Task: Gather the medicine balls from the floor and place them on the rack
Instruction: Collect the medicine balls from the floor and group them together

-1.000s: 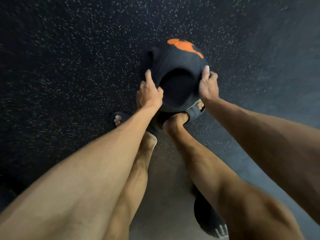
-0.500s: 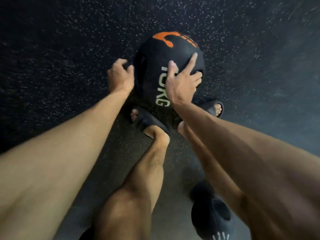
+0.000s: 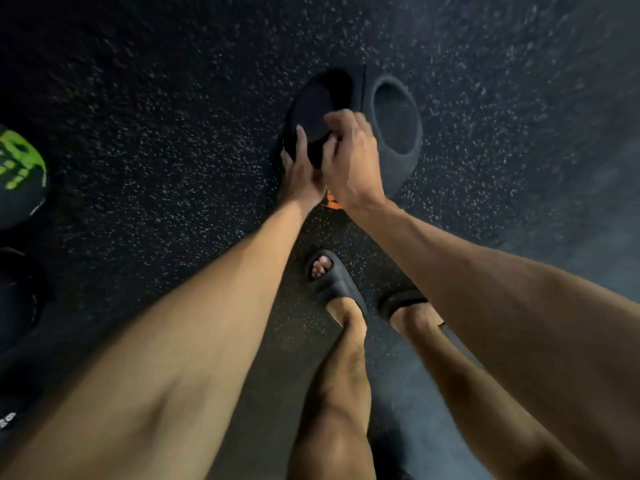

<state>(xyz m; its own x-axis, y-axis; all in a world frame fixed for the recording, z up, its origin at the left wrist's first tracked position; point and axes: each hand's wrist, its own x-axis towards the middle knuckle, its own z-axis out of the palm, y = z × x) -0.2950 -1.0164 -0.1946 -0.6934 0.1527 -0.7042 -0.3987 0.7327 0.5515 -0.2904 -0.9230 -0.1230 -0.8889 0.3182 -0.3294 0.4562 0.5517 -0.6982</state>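
1. Black medicine ball (image 3: 394,126) got rolled since half a sec ago. The 10KG text is gone, the handle pockets face up now, and the orange mark (image 3: 330,202) is tucked under the wrists.
2. Grip: right hand (image 3: 349,161) hooks its fingers into the near pocket. The left hand (image 3: 301,171) cups the side next to it, thumb straight (fingers hidden, can't tell if it's clamping).
3. Ball's low by the floor (image 3: 173,116), lifted or not idk. Prob setting up the carry to the rack.
4. A green-marked ball (image 3: 19,174) sits far left of the grip, uncollected.
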